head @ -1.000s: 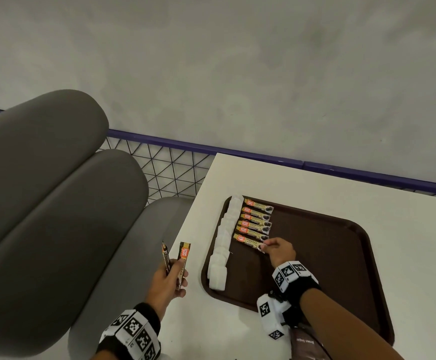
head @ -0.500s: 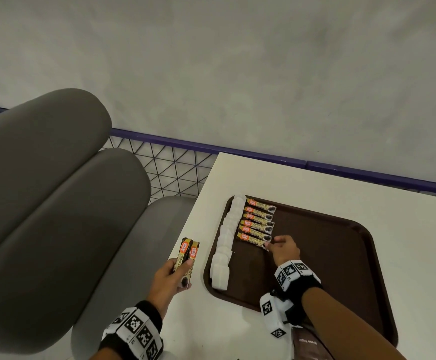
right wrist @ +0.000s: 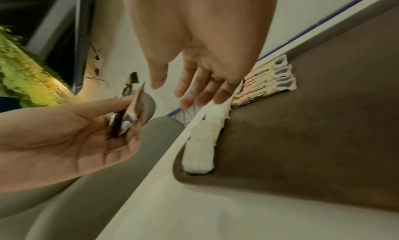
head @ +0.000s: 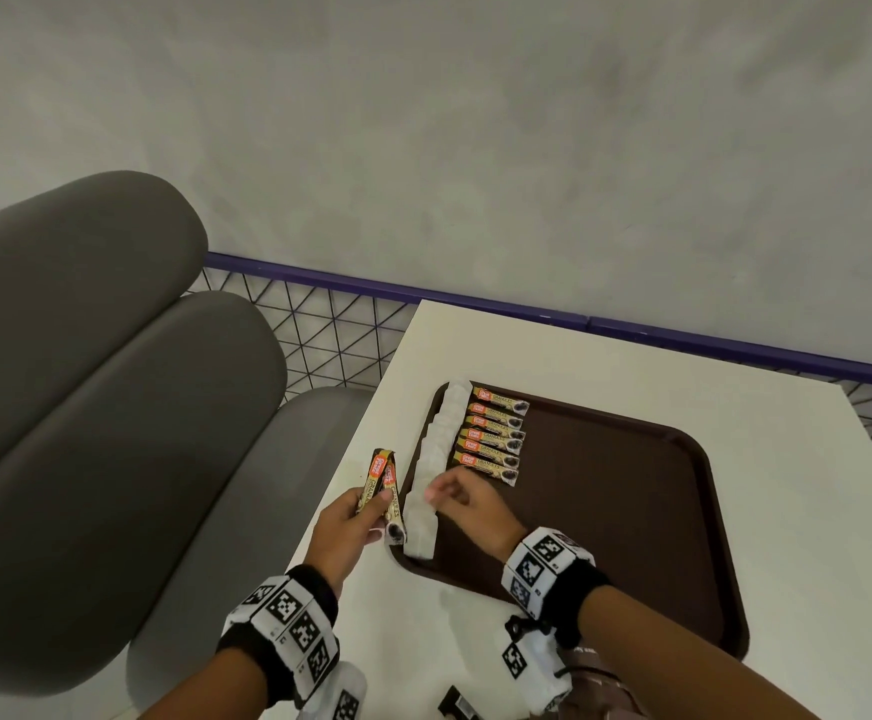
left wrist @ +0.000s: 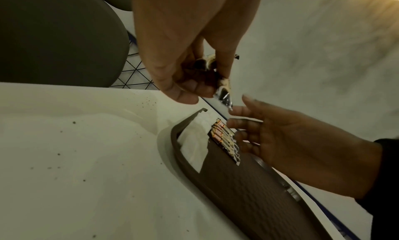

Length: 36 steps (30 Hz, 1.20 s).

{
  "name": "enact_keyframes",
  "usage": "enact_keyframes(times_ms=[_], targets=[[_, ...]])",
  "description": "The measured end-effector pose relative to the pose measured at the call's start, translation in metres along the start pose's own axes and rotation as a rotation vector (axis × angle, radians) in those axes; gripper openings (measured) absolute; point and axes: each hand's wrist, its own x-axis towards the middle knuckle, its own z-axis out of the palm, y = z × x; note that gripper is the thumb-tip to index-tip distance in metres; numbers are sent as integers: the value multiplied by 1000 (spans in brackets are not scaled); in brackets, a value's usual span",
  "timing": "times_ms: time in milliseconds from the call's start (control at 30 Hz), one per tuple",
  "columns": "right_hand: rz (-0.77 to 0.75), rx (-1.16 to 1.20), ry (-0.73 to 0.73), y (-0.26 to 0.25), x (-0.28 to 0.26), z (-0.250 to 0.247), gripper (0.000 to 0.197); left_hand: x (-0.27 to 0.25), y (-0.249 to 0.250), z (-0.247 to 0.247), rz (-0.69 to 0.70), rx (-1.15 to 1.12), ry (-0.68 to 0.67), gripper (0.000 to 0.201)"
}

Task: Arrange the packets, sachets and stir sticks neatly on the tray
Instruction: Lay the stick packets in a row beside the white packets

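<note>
- Roughly halfway, I'd say: the brown tray (head: pixel 631 511) is sitting on the white table (head: pixel 787 459) with only its left part filled.
- A column of white sachets (head: pixel 436 459) is lying along the tray's left rim, far corner down to near corner.
- Just beside it, 6 orange-and-gold granule packets (head: pixel 493 441) are lying in a tidy stack of rows, ends lined up.
- The left hand (head: pixel 342 527) is hovering off the tray's left edge, thumb and fingers clamped on 2 more packets (head: pixel 384 485); those are waiting to go down.
- The right hand (head: pixel 467 504) is reaching across over the sachet column toward those 2, fingers spread and loose, gripping nothing.
- No stir sticks are showing on the tray; something dark is poking in at the bottom edge of the head view, can't tell what.
- Left, by my read: place the 2 packets, then the sticks.
</note>
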Motion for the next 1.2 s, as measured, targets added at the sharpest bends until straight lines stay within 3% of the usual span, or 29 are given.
enact_keyframes(times_ms=[167,600,733,867,967,1200], targets=[[34,118,-166,-2,-8,15,17,-8,7,9,2,-74,-30,16],[20,101,-116,-4,-17,-13,19,-10,8,-6,-6,-106,45,9],[87,232,-2,-1,-20,-20,13,-13,4,-5,-27,-101,7,13],[149,303,242,9,-17,-40,13,-13,3,-8,-63,-133,44,22],[238,230,415,23,-9,-59,9,-10,3,-14,-60,-84,108,24],[375,69,493,43,7,-64,13,-5,1,-29,-58,-61,147,25]])
